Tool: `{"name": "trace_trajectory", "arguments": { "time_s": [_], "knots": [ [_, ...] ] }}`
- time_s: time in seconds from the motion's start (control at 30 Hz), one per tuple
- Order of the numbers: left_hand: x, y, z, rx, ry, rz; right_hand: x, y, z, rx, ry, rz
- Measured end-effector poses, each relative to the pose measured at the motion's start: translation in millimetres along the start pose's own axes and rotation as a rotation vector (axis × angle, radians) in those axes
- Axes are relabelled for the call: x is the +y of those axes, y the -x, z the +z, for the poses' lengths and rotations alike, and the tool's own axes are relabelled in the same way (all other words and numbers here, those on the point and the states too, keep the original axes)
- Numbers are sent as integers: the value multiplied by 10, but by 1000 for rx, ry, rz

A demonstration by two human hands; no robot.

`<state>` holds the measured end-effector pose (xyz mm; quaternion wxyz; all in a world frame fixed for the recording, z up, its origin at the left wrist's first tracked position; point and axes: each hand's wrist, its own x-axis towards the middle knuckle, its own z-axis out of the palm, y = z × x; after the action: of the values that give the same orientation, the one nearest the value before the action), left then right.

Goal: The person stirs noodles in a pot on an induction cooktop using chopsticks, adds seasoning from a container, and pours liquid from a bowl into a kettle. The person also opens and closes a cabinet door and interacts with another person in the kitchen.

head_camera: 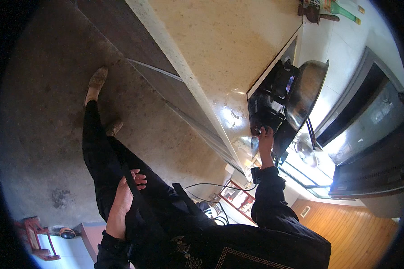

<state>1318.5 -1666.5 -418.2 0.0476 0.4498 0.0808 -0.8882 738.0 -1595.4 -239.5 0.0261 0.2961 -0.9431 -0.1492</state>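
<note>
My right hand (266, 143) reaches to the front of a black gas stove (263, 109), its fingertips closed around a dark control knob (258, 130) that they partly hide. A blue-violet flame (290, 83) burns beneath a metal wok (303, 95), whose inside is out of sight. The wok has a dark handle (311, 133). Low beside my thigh, my left hand (126, 193) hangs with loosely bent, parted fingers and grips nothing visible. A black strap (131, 185) crosses in front of it.
The stove is set in a beige countertop (229, 43). Above the wok is a range hood (367, 117). A green bottle (345, 12) and a wooden mortar (311, 14) are at the wall. A black cable (219, 184) loops by my waist. A red chair (37, 235) is behind me.
</note>
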Motion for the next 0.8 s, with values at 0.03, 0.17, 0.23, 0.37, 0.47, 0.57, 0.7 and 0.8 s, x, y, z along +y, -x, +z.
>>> {"name": "trace_trajectory", "arguments": {
  "time_s": [0.03,0.17,0.23,0.37,0.47,0.57,0.7,0.8],
  "knots": [
    [15,7,5,-4,7,2,15,1,8,9,-25,-60],
    [54,14,20,-49,53,34,59,-3,68,76,-84,-122],
    [66,11,25,-65,48,50,75,-8,99,90,-83,-118],
    [101,3,41,-75,57,48,110,-23,123,60,-127,-33],
    [132,5,55,-68,32,56,176,-55,126,-85,-155,130],
    [151,9,64,-55,7,52,302,-102,214,16,-133,10],
    [144,6,67,-73,-1,60,429,-131,334,92,-94,-121],
    [138,-2,66,-69,-19,58,342,-99,281,82,-101,-28]
  ]
}}
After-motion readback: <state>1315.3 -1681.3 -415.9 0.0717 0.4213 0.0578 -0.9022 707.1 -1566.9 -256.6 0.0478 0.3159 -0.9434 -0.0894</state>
